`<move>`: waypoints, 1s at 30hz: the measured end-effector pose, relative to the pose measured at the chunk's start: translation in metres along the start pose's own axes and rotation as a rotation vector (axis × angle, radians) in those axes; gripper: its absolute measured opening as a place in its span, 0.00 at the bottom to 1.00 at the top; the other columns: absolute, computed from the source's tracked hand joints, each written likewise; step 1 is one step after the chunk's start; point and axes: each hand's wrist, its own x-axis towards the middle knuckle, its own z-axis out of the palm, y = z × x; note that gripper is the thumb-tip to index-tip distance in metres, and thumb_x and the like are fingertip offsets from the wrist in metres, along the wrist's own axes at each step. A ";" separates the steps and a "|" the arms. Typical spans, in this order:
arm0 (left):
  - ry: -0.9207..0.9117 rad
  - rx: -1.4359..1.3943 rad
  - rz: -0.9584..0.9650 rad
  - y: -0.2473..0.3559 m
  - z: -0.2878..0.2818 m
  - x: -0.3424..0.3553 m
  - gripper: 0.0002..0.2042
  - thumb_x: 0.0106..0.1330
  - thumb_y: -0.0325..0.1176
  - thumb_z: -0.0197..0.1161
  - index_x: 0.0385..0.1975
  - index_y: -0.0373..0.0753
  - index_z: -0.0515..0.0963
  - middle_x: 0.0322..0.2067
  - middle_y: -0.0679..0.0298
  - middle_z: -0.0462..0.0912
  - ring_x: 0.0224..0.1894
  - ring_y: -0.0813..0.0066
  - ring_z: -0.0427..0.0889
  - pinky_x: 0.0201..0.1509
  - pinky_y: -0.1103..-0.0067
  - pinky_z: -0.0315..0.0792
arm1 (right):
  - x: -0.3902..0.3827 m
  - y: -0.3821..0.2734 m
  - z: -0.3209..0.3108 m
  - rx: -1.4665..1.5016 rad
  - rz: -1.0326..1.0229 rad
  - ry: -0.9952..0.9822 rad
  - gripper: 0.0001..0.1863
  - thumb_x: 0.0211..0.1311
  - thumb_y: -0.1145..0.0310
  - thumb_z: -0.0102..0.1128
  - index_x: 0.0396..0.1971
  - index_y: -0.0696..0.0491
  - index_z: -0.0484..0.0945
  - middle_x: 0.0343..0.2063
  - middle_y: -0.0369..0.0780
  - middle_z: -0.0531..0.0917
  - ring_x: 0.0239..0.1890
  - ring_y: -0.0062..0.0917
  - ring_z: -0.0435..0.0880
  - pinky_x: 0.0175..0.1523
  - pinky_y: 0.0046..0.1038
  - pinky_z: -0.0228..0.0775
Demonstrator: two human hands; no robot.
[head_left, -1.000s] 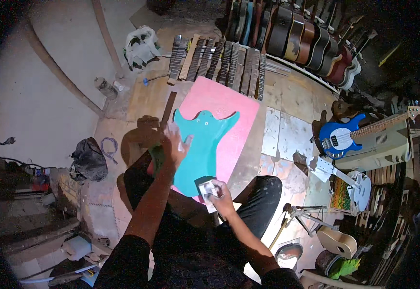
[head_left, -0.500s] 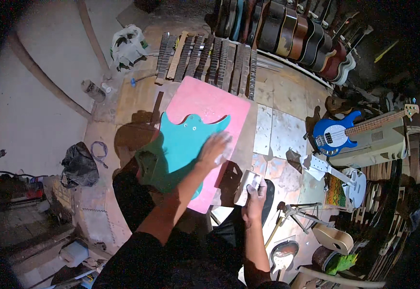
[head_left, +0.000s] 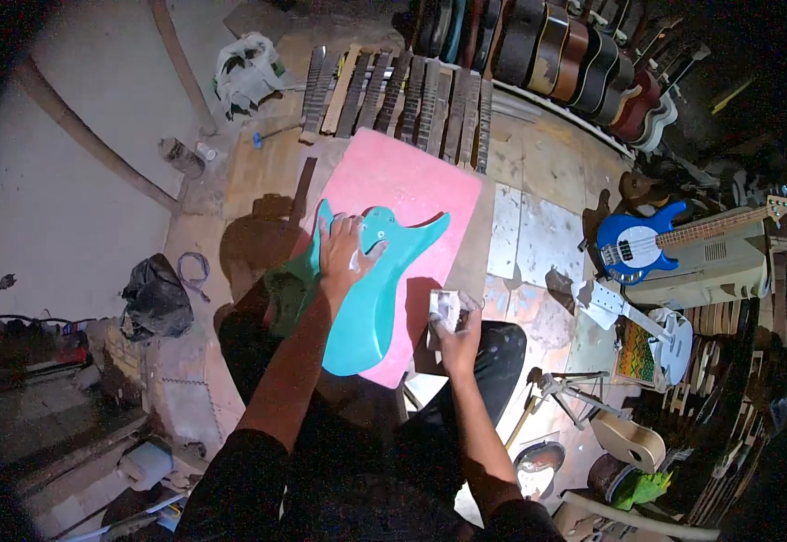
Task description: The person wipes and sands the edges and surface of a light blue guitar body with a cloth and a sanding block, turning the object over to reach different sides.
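On a pink board (head_left: 412,194), the left hand (head_left: 344,253) lies spread on a teal guitar body (head_left: 371,298); the right hand (head_left: 459,339) pinches folded grey paper (head_left: 445,310).

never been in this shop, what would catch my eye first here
The teal guitar body lying on a pink board at centre stands out, with the left hand flat on it and the right hand holding a crumpled pale sheet beside it. To the right, a blue bass guitar glows against the dark clutter.
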 end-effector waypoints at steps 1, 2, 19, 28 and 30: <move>0.002 -0.007 0.043 -0.003 0.002 -0.004 0.39 0.58 0.57 0.66 0.62 0.33 0.70 0.60 0.53 0.74 0.69 0.57 0.64 0.75 0.52 0.45 | -0.004 0.002 0.002 0.026 0.004 -0.063 0.33 0.52 0.81 0.70 0.60 0.57 0.68 0.49 0.44 0.79 0.52 0.29 0.79 0.59 0.30 0.71; 0.046 0.008 0.066 -0.007 -0.001 -0.012 0.39 0.58 0.57 0.66 0.63 0.35 0.70 0.62 0.52 0.72 0.70 0.56 0.63 0.75 0.52 0.46 | -0.010 -0.006 0.007 0.058 0.010 -0.136 0.33 0.51 0.80 0.70 0.60 0.55 0.68 0.49 0.46 0.81 0.52 0.30 0.81 0.58 0.31 0.72; 0.106 0.062 -0.116 -0.025 -0.014 -0.070 0.38 0.62 0.54 0.63 0.71 0.44 0.63 0.72 0.46 0.56 0.74 0.42 0.51 0.74 0.48 0.50 | -0.055 0.001 0.054 -0.649 -0.493 -0.263 0.22 0.54 0.75 0.58 0.52 0.50 0.78 0.49 0.46 0.80 0.53 0.44 0.78 0.56 0.45 0.67; 0.050 0.181 -0.111 -0.023 -0.011 -0.066 0.39 0.62 0.58 0.59 0.72 0.46 0.61 0.73 0.49 0.54 0.75 0.46 0.49 0.75 0.45 0.44 | -0.002 -0.032 0.075 -0.636 -0.294 -0.275 0.14 0.59 0.74 0.50 0.45 0.51 0.78 0.47 0.48 0.80 0.51 0.45 0.76 0.53 0.44 0.65; 0.043 0.186 -0.117 -0.024 -0.010 -0.068 0.40 0.62 0.59 0.59 0.72 0.46 0.61 0.73 0.49 0.54 0.75 0.46 0.49 0.74 0.45 0.44 | -0.022 -0.019 0.064 -0.646 -0.495 -0.308 0.17 0.58 0.75 0.53 0.48 0.49 0.79 0.47 0.46 0.80 0.50 0.43 0.79 0.49 0.42 0.68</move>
